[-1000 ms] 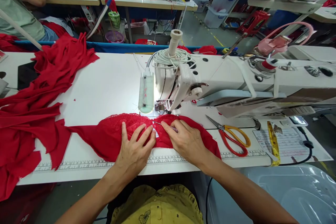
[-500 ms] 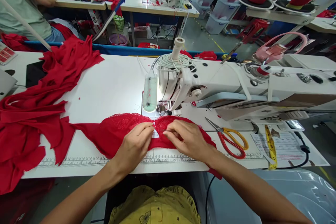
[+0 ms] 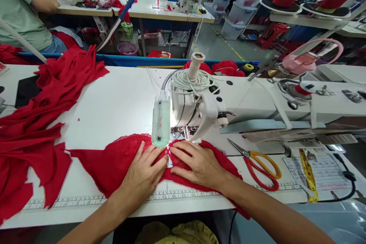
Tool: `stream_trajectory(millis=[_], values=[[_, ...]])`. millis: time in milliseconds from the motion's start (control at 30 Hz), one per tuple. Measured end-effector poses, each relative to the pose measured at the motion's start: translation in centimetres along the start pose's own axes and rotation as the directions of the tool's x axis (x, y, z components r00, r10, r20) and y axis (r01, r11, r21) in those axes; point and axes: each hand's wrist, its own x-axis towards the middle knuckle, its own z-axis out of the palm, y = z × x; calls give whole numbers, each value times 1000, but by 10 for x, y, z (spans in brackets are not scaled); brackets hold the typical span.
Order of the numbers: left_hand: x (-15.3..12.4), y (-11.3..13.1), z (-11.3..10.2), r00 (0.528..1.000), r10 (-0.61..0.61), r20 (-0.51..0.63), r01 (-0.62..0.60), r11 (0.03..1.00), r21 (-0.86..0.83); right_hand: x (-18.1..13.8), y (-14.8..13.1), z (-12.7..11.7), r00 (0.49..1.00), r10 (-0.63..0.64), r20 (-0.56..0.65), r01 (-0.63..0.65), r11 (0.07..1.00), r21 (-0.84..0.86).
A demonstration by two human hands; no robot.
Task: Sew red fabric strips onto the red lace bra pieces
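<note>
A red lace bra lies spread across the table in front of the white sewing machine. My left hand rests on its left cup with fingers stretched out. On the right cup, my right hand lies flat, its fingers spread toward the middle. Between the two hands shows the centre join, with a small white patch under it. The bra's upper edge is just before the needle area. A pale green lamp hangs close above the left fingertips and hides part of the lace.
Scissors with orange and red handles lie right of the bra. Long red fabric pieces are heaped on the left. A printed ruler runs along the front edge. A yellow tape measure lies over a paper sheet.
My hands have gone from pinching the bra near its centre to lying flat on it with fingers extended. The machine's lever by the needle looks shifted. The view has tilted slightly.
</note>
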Motion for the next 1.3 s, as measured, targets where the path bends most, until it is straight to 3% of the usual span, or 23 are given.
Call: stream_trajectory(millis=[500, 1000, 1300], values=[[0, 0, -1, 999, -36, 21, 37, 998, -51, 4, 3, -3, 999, 13, 33, -13, 1000, -6], [2, 1, -2, 1000, -27, -5, 27, 1000, 11, 2, 3, -2, 998, 30, 57, -27, 999, -39], [0, 1, -5, 1000, 2, 17, -3, 999, 42, 3, 0, -6, 995, 36, 95, -39, 999, 30]])
